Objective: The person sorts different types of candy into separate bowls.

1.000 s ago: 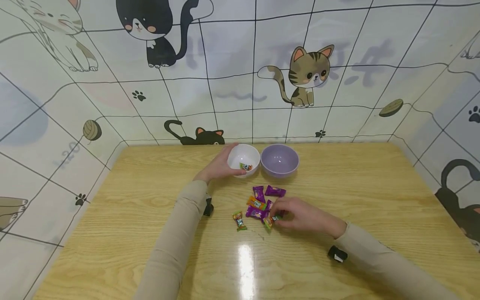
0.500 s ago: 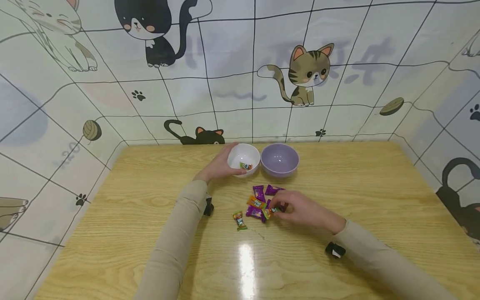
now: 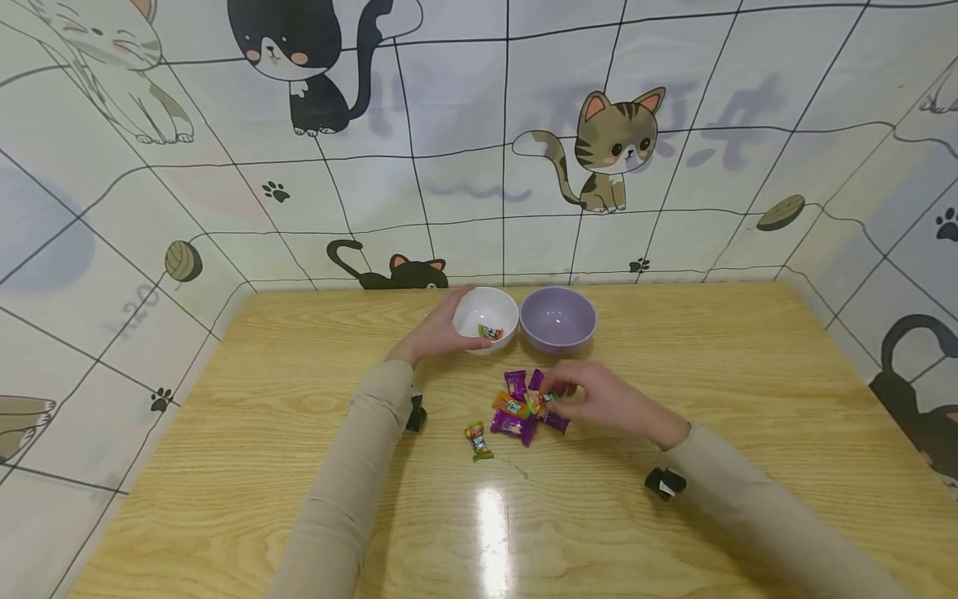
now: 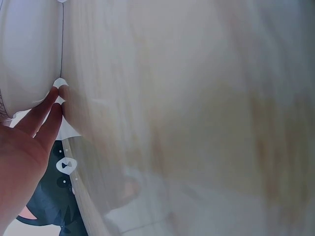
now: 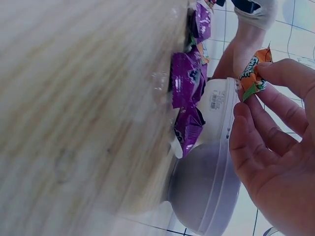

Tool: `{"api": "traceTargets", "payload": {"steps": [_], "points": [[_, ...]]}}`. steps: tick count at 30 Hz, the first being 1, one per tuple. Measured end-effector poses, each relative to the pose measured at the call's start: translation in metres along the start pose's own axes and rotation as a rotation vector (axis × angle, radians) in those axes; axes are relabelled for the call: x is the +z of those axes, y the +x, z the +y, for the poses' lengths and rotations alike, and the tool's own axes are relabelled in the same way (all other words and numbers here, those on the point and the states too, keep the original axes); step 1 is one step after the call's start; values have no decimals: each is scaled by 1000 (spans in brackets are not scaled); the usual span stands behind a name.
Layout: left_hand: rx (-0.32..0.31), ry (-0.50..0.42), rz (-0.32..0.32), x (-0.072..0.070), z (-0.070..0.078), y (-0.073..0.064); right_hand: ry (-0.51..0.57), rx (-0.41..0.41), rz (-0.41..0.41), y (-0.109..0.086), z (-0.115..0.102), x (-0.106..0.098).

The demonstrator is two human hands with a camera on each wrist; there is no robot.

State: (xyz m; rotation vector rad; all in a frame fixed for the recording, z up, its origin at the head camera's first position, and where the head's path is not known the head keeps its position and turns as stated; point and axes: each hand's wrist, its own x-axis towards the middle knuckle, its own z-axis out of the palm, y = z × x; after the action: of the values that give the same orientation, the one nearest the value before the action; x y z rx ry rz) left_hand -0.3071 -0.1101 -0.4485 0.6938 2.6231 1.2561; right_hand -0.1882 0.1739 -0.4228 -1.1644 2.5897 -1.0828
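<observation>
My left hand [image 3: 441,331] grips the left side of a white bowl [image 3: 475,310], thumb at the near rim. One green-and-orange wrapped candy [image 3: 490,333] lies inside that bowl. Between thumb and fingertips, my right hand [image 3: 606,403] pinches another candy in an orange and green wrapper [image 5: 254,73], raised off the table in the right wrist view. Below it is a small pile of purple-wrapped candies [image 3: 512,427], with an orange-wrapped candy [image 3: 511,405] among them. The right hand partly covers this pile in the head view.
A purple bowl [image 3: 557,312] stands right against the white one, with nothing seen in it. Apart from the pile, a green-and-orange candy [image 3: 479,441] lies on the wooden table [image 3: 299,358]. A cat-patterned wall covering [image 3: 464,125] rises behind the bowls.
My right hand has lifted the orange-and-green candy out of the pile and moved slightly toward the bowls, uncovering a purple candy. The left hand stays on the white bowl.
</observation>
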Motion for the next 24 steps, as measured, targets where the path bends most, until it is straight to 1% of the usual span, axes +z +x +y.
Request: {"api": "traceTargets", "payload": {"steps": [5,10,13,16,20,24], "points": [[2,-5,1,0,0,0,23,-18,29,5,0,-5],[6,1,4,0,0,0,60,-50,55,15,0,-8],[5,4,5,0,0,0,60,-51,57,23,1,-9],[5,3,5,-1,0,0,61,-32,64,30,1,-11],[10,-2,2,-1,-1,0,83,-10,90,38,3,-14],[23,-4,2,0,-3,0,80,-7,115,45,8,-17]]}}
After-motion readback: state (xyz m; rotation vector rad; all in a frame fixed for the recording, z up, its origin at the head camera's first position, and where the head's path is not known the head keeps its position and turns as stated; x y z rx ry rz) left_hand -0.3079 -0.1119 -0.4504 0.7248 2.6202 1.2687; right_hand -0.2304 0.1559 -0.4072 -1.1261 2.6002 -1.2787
